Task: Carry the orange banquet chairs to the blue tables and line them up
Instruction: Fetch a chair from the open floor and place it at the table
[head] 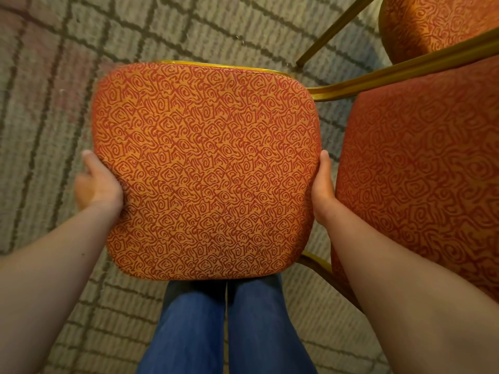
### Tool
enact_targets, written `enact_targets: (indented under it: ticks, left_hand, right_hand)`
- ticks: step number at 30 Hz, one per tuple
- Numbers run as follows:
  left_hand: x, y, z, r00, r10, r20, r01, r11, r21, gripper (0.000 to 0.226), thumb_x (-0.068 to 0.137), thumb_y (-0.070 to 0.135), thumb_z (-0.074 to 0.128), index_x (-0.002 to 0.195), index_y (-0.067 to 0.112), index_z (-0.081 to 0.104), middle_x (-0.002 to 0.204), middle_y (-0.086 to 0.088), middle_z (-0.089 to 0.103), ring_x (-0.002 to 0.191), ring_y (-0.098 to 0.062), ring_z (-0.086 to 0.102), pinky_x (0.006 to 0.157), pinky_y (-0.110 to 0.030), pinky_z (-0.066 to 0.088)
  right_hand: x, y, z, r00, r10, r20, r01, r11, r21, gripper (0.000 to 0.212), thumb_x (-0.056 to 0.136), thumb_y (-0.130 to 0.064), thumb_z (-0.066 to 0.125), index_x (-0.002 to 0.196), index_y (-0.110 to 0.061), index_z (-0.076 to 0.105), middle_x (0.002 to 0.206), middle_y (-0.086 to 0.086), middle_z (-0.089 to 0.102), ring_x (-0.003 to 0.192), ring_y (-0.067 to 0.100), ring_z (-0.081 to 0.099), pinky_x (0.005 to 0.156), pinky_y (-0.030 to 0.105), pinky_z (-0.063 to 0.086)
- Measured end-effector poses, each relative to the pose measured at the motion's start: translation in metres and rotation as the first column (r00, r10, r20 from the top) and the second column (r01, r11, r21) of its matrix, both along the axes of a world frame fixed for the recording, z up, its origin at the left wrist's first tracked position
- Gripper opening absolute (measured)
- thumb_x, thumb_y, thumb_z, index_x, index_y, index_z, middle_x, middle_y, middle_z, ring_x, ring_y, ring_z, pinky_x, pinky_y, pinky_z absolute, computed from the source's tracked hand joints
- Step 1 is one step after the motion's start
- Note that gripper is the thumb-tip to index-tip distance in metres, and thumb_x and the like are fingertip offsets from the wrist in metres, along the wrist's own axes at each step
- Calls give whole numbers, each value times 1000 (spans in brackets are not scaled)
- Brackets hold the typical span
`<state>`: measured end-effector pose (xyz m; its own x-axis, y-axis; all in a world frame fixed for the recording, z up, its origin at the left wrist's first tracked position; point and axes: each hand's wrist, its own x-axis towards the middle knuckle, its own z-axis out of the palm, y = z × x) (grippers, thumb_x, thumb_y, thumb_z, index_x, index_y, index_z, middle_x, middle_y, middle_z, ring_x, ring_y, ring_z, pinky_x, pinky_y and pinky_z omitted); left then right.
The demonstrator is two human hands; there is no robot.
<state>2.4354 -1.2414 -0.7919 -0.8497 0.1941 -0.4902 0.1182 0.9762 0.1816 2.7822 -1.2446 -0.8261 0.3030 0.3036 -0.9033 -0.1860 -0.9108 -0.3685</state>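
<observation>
An orange banquet chair with a swirl-patterned seat and gold frame fills the middle of the head view, seen from straight above. My left hand grips the seat's left edge, thumb on top and fingers hidden underneath. My right hand grips the right edge the same way. The chair's legs are hidden under the seat. No blue table is in view.
A second orange chair stands close on the right, almost touching my right hand. A third orange chair sits at the top right, with gold legs slanting out. Patterned grey carpet spreads to the left. My legs in blue jeans are below.
</observation>
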Motion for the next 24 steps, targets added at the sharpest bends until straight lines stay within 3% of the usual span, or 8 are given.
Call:
enact_targets:
  ticks: [5, 9, 12, 17, 20, 22, 24]
  left_hand:
    - [2, -3, 27, 1000, -1, -18, 1, 1000, 24, 81, 95, 63, 21, 123, -4, 58, 132, -28, 52, 119, -45, 49, 101, -44, 36]
    - [5, 4, 69, 1000, 12, -16, -11, 999, 40, 77, 95, 62, 22, 124, 0, 58, 132, -27, 53, 120, -44, 49, 101, -44, 36]
    - [8, 14, 104, 1000, -13, -17, 14, 998, 54, 75, 96, 59, 21, 125, 1, 58, 132, -27, 53, 120, -44, 49, 101, -43, 36]
    - [9, 28, 171, 998, -64, -25, 66, 991, 115, 73, 98, 56, 20, 121, 0, 60, 129, -28, 55, 117, -45, 51, 97, -43, 39]
    - [6, 34, 205, 996, -88, -25, 91, 983, 162, 72, 99, 55, 20, 121, -1, 60, 128, -29, 55, 117, -45, 51, 98, -44, 38]
    - [5, 37, 227, 994, -109, -28, 112, 979, 172, 72, 99, 54, 20, 122, -1, 60, 127, -30, 55, 117, -45, 50, 98, -44, 38]
    - [3, 38, 252, 993, -116, -24, 118, 975, 189, 73, 100, 53, 19, 121, -4, 60, 127, -32, 54, 117, -46, 50, 99, -44, 38]
  right_hand:
    - [5, -5, 20, 999, -28, -25, 29, 999, 14, 88, 56, -87, 42, 110, -24, 72, 107, 3, 74, 103, 25, 68, 101, 44, 48]
    - [2, 5, 62, 999, -10, -47, 12, 999, 42, 71, 84, -76, 34, 111, -22, 70, 111, 6, 73, 106, 26, 67, 102, 43, 48]
    - [3, 17, 95, 999, -16, -49, 19, 997, 69, 68, 89, -72, 31, 111, -21, 70, 113, 7, 72, 107, 26, 66, 99, 39, 49]
    - [12, 27, 145, 999, -16, -29, 19, 990, 136, 90, 56, -90, 42, 113, -27, 72, 109, 3, 74, 105, 26, 67, 100, 45, 48]
    - [15, 34, 179, 1000, -9, -14, 11, 987, 158, 96, 51, -91, 42, 116, -26, 70, 111, 4, 73, 106, 27, 66, 101, 47, 48]
    - [9, 39, 210, 999, -9, -35, 14, 987, 158, 96, 53, -89, 40, 117, -24, 69, 112, 6, 72, 105, 27, 66, 100, 45, 49]
    - [2, 44, 246, 999, 12, -30, -7, 986, 164, 81, 69, -84, 36, 112, -24, 70, 113, 6, 71, 104, 27, 65, 97, 41, 50]
